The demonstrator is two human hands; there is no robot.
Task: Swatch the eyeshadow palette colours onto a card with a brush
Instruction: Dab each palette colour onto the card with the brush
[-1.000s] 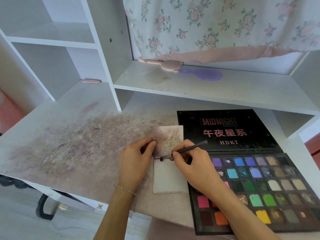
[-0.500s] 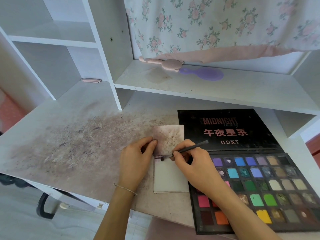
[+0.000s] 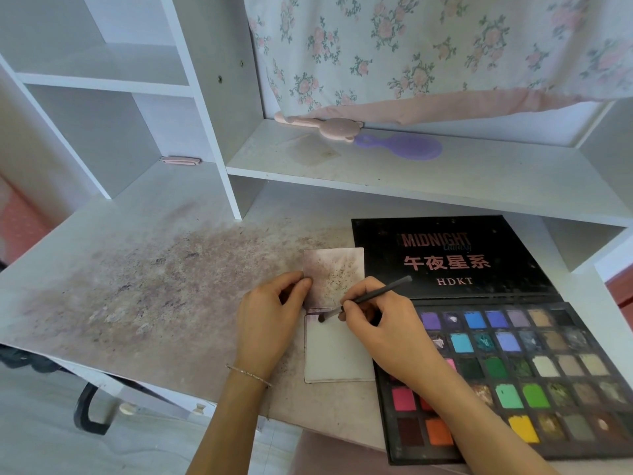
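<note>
Forearms reach in from the bottom edge, the left one wearing a thin beaded bracelet (image 3: 248, 374) at the wrist. Nearest on the right lies the open black eyeshadow palette (image 3: 513, 382), its grid of coloured pans partly covered by the right forearm; its black lid (image 3: 448, 255), printed "MIDNIGHT" and "HDKT", lies flat behind the pans. Just left of the palette, touching its edge, sits the pale rectangular swatch card (image 3: 337, 354) on the powder-stained white desk (image 3: 137, 296). The right hand (image 3: 387, 323) has its fingers curled round a slim dark-handled makeup brush (image 3: 366, 296), pinching it low on the handle; the brush head touches the card near its upper left corner, beside a dark line of pigment along the top edge. The left hand (image 3: 270, 313) rests on the desk beside the card, its curled thumb and forefinger pinching the left edge of a second, purple-smudged card (image 3: 334, 279) lying directly behind the first. Farther back, on the white shelf (image 3: 445, 173), lie a pink bear-shaped hairbrush (image 3: 329, 126) and a purple plastic hairbrush (image 3: 407, 147), tips almost touching. A floral curtain with a pink hem (image 3: 428, 56) hangs above them. A small pink clip (image 3: 181, 160) sits in the left cubby.
</note>
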